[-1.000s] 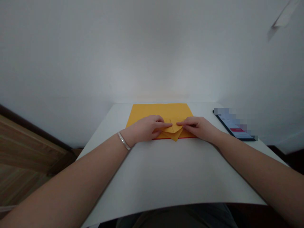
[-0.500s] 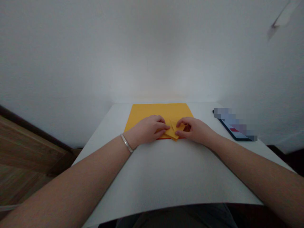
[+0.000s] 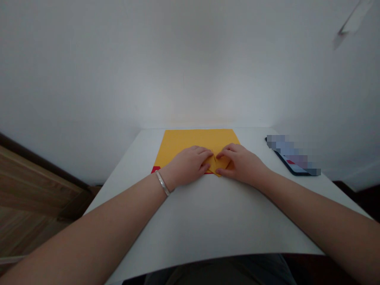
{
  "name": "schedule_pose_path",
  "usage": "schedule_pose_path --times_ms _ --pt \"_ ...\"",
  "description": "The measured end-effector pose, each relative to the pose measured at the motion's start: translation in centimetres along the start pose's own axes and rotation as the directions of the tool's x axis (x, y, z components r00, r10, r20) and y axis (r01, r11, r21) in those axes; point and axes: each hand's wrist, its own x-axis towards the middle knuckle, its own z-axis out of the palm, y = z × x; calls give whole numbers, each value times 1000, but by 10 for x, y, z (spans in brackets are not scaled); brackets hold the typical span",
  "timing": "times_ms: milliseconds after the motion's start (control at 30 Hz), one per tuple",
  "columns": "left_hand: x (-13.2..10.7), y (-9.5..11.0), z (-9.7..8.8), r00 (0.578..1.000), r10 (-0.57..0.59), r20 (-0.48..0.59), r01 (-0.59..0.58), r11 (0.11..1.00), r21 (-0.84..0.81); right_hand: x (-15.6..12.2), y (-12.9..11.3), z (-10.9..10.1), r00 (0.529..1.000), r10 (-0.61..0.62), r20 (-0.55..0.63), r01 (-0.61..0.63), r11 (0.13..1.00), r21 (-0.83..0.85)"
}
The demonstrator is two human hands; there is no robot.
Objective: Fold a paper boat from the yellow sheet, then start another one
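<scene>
Both hands had drawn inward since the earlier frame, their fingertips now nearly meeting over the folded point of the yellow paper [image 3: 218,164], and a red patch [image 3: 155,170] had come into view at the sheet's near left corner, just beside the left wrist. The left hand [image 3: 187,166] and right hand [image 3: 240,164] each held a narrow grip on the folded layers, fingers above and thumb below, pinching them from either side. The paper lay flat on the far half of the white table [image 3: 208,221], at twelve o'clock from the person, its far edge close to the wall [image 3: 190,71]. Nothing stood between the person and the sheet except the forearms. A silver bangle [image 3: 162,183] circled the left wrist. At three o'clock from the hands, well apart from them, a smartphone [image 3: 292,164] lay near the table's right edge, its screen partly pixelated. A wooden surface [image 3: 32,186] showed beyond the table at eight o'clock, and a pale blurred object [image 3: 354,18] hung at one o'clock.
</scene>
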Motion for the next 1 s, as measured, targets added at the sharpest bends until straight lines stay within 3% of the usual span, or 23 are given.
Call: schedule_pose_path --times_ms 200,400,767,1000 --pt "0 5 5 1000 -20 -5 20 997 73 3 -8 -3 995 -92 26 95 985 -147" --pt "1 10 5 999 -49 0 49 996 69 7 -8 -2 992 -124 27 127 979 -157" --pt "-1 13 11 976 -160 151 148 985 85 15 5 11 994 -104 41 109 982 -156" --pt "-1 16 7 962 -191 193 161 974 158 14 -1 1 984 -145 102 164 965 -204"
